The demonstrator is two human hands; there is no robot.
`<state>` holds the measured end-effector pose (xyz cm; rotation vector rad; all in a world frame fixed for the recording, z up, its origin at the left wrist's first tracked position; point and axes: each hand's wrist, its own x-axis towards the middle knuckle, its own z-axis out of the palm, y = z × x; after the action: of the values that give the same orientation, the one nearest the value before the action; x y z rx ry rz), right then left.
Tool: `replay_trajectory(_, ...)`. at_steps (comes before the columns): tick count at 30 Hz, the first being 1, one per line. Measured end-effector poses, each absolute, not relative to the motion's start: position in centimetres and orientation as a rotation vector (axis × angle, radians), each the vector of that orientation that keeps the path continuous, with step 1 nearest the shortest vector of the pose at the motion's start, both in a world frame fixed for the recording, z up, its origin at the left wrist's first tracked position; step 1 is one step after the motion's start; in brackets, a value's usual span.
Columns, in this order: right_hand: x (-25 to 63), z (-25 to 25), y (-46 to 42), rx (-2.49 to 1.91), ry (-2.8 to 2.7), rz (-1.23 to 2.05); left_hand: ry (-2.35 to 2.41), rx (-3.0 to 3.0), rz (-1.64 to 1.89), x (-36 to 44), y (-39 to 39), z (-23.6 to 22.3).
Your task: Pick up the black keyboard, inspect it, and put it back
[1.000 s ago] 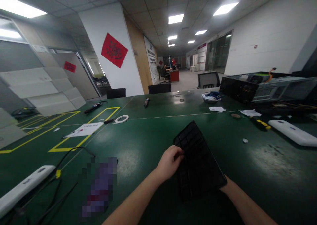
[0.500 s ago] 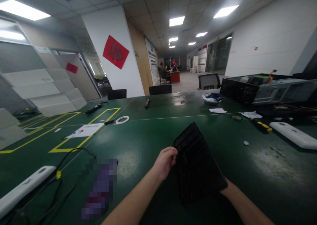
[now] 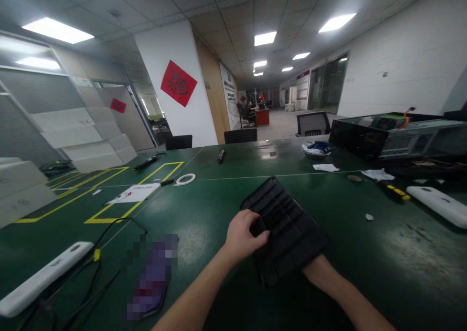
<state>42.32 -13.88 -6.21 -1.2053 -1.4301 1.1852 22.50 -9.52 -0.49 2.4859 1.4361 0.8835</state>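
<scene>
A black rectangular panel, ribbed across its face, is held tilted above the green table. My left hand is at the panel's left side, its fingers bent at the edge and its thumb lying over the face. My right hand grips the lower right side from beneath; the panel hides most of its fingers. Left of my left forearm, a purple pixelated object lies on the table.
White power strips lie at left and right, black cables beside the left one. Farther off are a white tape ring, a paper sheet, a yellow-black tool, a bowl and an open computer case.
The panel has turned so that its ribbed face shows more clearly. My left thumb has come over onto the face, and my right hand has shifted left beneath it. The view has moved slightly.
</scene>
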Motion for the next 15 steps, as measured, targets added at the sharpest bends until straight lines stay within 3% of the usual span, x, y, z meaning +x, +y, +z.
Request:
replay_trajectory(3,42.5,-5.1,-14.1,-1.361,-1.688,1.059,1.933,2.378,0.812,18.8,-5.3,1.6)
replay_trajectory(8,42.7,-4.7,-14.3,-1.531,-1.880,0.979,2.608,1.880,0.306,10.0,1.6,3.5)
replay_trajectory(15,42.3,-4.9,-14.0,-1.511,-1.870,0.940,2.766,1.555,0.198,3.6,2.9,1.2)
